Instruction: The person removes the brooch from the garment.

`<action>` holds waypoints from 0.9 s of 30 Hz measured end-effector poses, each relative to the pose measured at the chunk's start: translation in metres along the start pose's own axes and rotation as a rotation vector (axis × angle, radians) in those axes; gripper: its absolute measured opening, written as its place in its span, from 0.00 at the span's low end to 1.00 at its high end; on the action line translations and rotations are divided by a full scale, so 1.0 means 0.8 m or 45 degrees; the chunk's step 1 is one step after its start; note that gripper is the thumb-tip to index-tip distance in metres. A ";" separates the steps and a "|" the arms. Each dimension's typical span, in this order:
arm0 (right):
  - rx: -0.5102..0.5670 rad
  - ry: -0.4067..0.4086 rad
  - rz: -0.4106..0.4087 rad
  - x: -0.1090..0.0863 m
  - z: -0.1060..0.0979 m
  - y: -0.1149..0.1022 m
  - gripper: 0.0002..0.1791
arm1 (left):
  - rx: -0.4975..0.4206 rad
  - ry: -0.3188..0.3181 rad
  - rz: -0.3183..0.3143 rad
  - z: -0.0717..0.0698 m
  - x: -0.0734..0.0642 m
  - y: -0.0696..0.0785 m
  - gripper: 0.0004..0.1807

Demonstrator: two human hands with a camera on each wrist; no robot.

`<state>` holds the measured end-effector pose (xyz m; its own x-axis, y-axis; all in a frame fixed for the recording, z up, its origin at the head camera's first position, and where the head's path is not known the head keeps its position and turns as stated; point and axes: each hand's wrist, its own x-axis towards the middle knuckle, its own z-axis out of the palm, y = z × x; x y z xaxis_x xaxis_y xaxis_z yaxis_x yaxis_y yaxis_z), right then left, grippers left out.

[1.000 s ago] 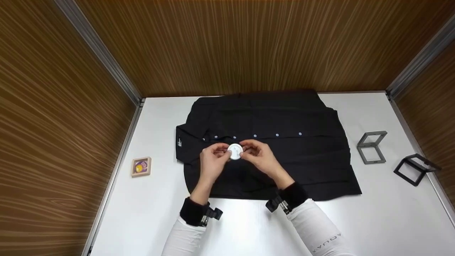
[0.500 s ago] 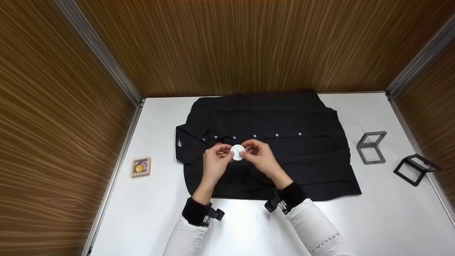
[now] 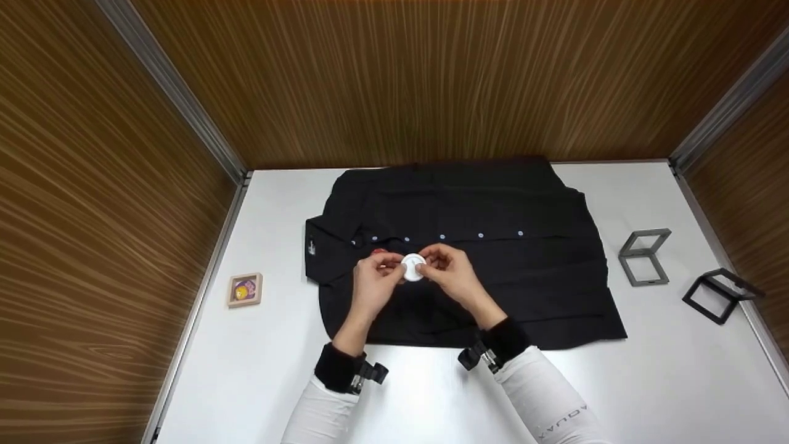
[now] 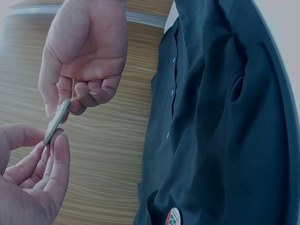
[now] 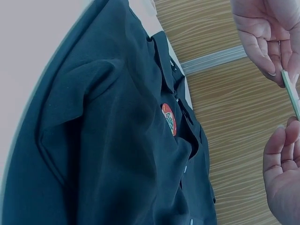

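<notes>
A round white-backed button badge is held above the black shirt, between both hands. My left hand pinches its left edge with thumb and fingers; my right hand pinches the right edge. In the left wrist view the badge appears edge-on, with a thin pin-like line near the upper hand's fingers. Its front face is hidden. The black shirt lies flat, collar to the left. A red round badge is on its chest, partly covered by my left hand in the head view.
A small wooden frame with a yellow and purple picture lies at the left of the white table. At the right stand a grey folding frame and a black one. Wood-grain panels wall the table.
Both hands have kept their pinch while the badge shifted slightly right and toward me. My left hand moved a little right, uncovering part of the red badge.
</notes>
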<state>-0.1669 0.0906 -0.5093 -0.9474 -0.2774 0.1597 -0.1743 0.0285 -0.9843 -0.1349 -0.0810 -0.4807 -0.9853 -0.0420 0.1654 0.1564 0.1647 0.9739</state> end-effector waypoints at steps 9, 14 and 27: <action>0.007 0.004 0.014 0.000 0.001 0.003 0.10 | 0.078 0.021 -0.005 0.002 0.006 -0.019 0.06; 0.017 0.003 0.033 0.000 0.001 0.005 0.10 | 0.099 0.019 0.002 0.004 0.013 -0.050 0.06; 0.069 0.008 0.051 0.000 0.002 0.008 0.09 | 0.142 -0.002 0.023 0.003 0.011 -0.054 0.05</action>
<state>-0.1673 0.0893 -0.5160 -0.9549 -0.2714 0.1206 -0.1216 -0.0130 -0.9925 -0.1508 -0.0865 -0.5219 -0.9826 -0.0368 0.1821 0.1654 0.2737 0.9475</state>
